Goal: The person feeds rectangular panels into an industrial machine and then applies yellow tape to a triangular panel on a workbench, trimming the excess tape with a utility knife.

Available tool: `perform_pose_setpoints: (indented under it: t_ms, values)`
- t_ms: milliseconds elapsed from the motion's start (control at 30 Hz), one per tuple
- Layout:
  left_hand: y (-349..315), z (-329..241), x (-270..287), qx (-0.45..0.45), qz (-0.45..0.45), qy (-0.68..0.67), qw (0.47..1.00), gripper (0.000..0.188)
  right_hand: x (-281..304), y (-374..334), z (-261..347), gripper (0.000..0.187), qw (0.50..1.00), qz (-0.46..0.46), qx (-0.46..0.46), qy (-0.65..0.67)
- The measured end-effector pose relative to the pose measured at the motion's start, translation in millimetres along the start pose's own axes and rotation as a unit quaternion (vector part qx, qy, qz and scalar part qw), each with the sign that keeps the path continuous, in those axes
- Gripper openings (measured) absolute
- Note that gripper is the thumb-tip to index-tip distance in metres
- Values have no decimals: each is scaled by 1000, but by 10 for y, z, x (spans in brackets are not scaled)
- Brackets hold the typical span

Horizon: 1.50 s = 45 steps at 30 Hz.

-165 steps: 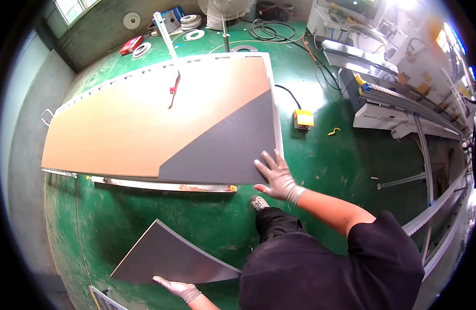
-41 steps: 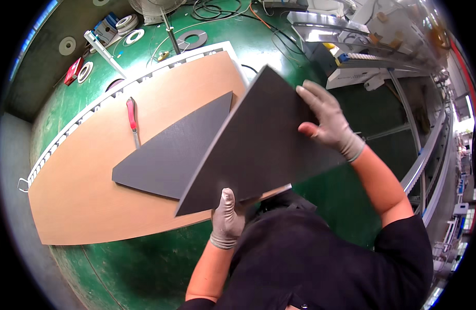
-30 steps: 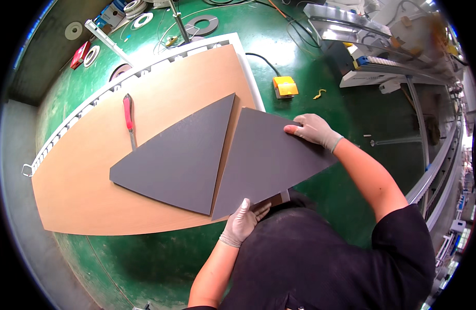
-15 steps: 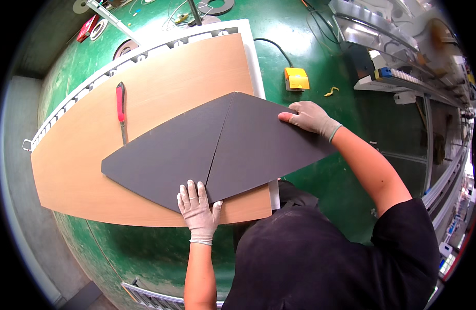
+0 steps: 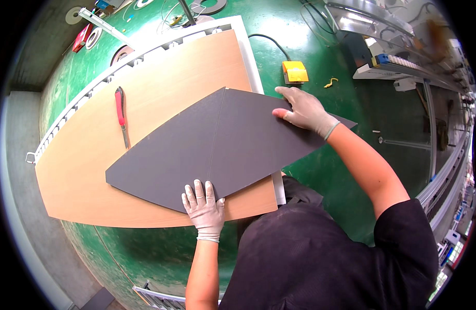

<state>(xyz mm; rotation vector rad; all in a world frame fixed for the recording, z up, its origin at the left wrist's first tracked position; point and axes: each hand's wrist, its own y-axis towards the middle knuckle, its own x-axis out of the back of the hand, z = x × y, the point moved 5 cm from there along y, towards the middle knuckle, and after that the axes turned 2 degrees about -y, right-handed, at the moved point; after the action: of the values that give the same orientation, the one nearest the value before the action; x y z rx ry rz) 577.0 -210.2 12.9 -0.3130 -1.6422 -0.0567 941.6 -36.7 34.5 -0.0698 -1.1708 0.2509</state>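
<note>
Two dark grey panels lie edge to edge on a large wood-toned board (image 5: 77,170), the left panel (image 5: 163,152) and the right panel (image 5: 253,137) meeting along a thin seam. My left hand (image 5: 204,209), in a pale glove, rests flat with fingers spread on the panels' near edge, beside the seam's lower end. Over the right panel's far edge is my right hand (image 5: 305,109), also gloved. Its thumb lies on the panel's top, apart from the forefinger stretched past the edge; the other fingers are partly hidden. A knife (image 5: 121,114) with a red and black handle lies left of the panels.
The board sits on a white-framed table (image 5: 248,57) with rollers along its far side. A yellow foot pedal (image 5: 295,72) stands on the green floor beyond, its cable running to the table. Metal racks (image 5: 429,129) line the right side.
The gap between the panels has narrowed to a fine line. The right panel has turned slightly, and my right hand has moved up a little with its fingers more stretched.
</note>
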Motion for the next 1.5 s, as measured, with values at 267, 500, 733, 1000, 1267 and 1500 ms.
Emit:
perform_pose_setpoints:
  t_ms: [267,500,733,1000,1267,1500]
  values:
    - [-47,-11,-52,12,-7,9,1000,71,137,-814,265,101,972,66,182,-135]
    - [5,-7,102,-3,2,-34,999,77,-169,-1010,156,51,942,-18,235,-240]
    - [-2,645,308,-64,-76,-401,911,101,911,-1250,340,35,930,-138,275,-202]
    - [209,1193,175,3,-101,-40,994,72,1013,-2565,70,31,945,-293,-131,63]
    - [159,1290,128,-37,-64,-52,996,72,-912,-2529,762,37,936,-61,-289,191]
    - [251,1592,184,-102,-68,-35,992,73,-960,-2073,816,40,936,-95,-247,233]
